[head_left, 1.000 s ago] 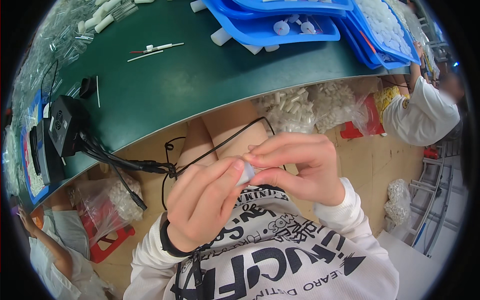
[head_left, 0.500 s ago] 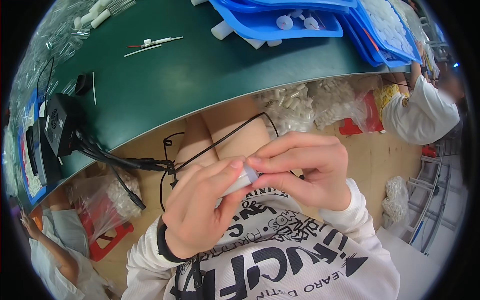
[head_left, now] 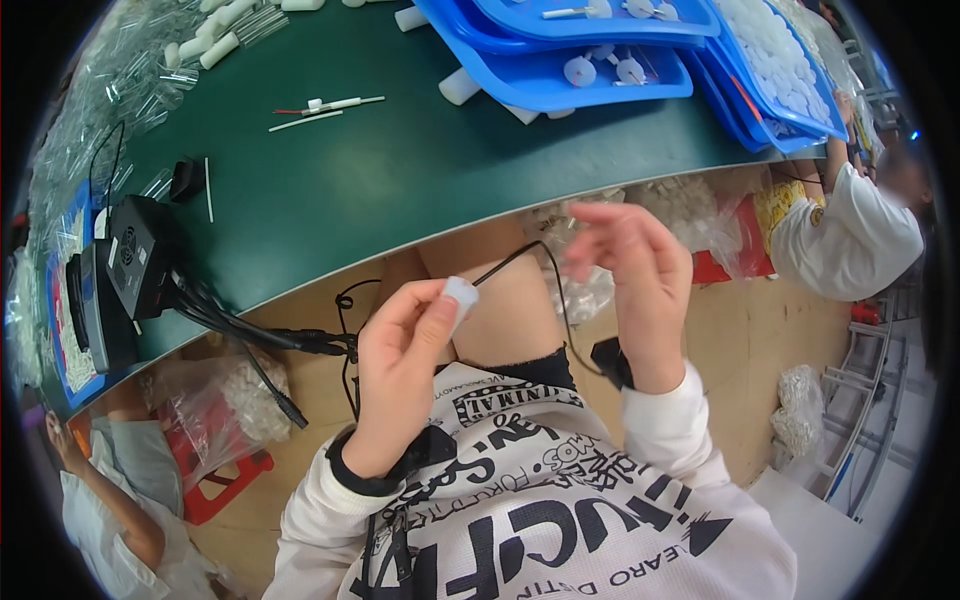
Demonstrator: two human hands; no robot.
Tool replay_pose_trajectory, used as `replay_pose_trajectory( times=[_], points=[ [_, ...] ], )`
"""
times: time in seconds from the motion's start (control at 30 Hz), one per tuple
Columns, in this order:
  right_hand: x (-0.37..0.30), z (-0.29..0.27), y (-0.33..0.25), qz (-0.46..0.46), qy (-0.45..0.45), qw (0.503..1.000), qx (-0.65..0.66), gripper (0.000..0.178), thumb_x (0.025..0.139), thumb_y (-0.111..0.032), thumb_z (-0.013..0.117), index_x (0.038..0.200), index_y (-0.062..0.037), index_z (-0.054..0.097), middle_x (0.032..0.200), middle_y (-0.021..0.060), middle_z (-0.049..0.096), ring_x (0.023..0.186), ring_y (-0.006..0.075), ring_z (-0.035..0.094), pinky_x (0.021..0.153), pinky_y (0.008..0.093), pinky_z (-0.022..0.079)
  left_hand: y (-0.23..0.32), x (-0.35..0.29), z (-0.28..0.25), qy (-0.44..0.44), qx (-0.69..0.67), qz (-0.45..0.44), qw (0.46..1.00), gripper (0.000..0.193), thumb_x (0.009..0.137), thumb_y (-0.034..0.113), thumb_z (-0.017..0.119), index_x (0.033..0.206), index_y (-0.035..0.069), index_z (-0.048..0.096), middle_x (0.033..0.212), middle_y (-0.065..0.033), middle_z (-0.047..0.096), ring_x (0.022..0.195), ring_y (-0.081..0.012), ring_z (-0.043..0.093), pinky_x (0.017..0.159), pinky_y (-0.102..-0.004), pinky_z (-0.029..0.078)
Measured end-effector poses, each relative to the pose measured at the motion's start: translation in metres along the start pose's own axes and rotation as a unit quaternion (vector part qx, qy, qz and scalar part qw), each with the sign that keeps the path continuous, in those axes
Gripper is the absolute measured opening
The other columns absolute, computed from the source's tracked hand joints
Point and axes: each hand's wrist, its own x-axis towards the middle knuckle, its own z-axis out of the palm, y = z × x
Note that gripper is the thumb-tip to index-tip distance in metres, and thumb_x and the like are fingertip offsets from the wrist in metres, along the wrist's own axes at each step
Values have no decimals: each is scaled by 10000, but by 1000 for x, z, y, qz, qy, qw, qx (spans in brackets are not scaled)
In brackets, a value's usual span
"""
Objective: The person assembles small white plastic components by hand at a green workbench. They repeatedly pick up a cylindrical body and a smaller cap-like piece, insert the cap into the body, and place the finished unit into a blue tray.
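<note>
Watching remotely, I see the right hand (head_left: 645, 268) has left the white tube (head_left: 461, 292), fingers apart; the grip of the left hand (head_left: 400, 345) alone supports it, clamped, on the near side of the counter (head_left: 400, 180).

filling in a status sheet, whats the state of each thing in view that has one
white cylinder: held, tilted, partly hidden
left hand: closed on the cylinder
right hand: open, blurred
blue trays: stacked, loaded
black plug: dangling, unplugged
black fan box: appears cabled, power unclear
</note>
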Motion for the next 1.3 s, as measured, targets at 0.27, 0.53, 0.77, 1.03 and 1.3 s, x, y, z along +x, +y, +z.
replay_pose_trajectory(
  times=[0.27, 0.53, 0.77, 1.03, 1.3],
  points=[
    [-45, 35, 47, 158, -117, 977, -80, 261, 924, -227, 504, 886, 11, 604, 693, 13, 570, 621, 54, 508, 558, 206, 408, -9, 17, -3, 35, -93, -54, 994, 279, 916, 216, 541, 1055, -25, 560, 960, -101, 638, 895, -142, 593, 763, -260, 461],
    [-34, 67, 34, 238, -146, 958, 58, 349, 950, -240, 451, 1182, 20, 486, 745, 21, 560, 600, 54, 487, 545, 202, 426, -1, 22, -8, 35, -78, -80, 993, 299, 915, 222, 535, 1074, -28, 569, 942, -106, 647, 795, -121, 594, 678, -242, 474],
    [-41, 82, 37, 244, -95, 964, 54, 391, 960, -195, 406, 1254, 63, 413, 744, 44, 558, 550, 70, 524, 473, 205, 438, -6, 17, -18, 10, -150, -113, 982, 322, 884, 125, 516, 1154, -49, 534, 993, -131, 636, 552, -102, 584, 340, -185, 379],
    [-53, 95, 45, 224, -54, 972, 49, 390, 949, -153, 422, 1235, 111, 401, 636, 60, 564, 483, 108, 559, 449, 220, 438, -4, 14, -24, 28, -133, -132, 982, 315, 856, 84, 535, 1139, -54, 545, 924, -142, 634, 581, -98, 579, 349, -171, 374],
    [-55, 104, 41, 246, -44, 966, 71, 403, 957, -150, 402, 1258, 116, 383, 649, 64, 545, 494, 109, 547, 450, 229, 435, 9, 15, -31, 21, -126, -189, 974, 328, 844, 109, 523, 1110, -82, 535, 974, -185, 623, 627, -148, 604, 356, -191, 403]
  ],
)
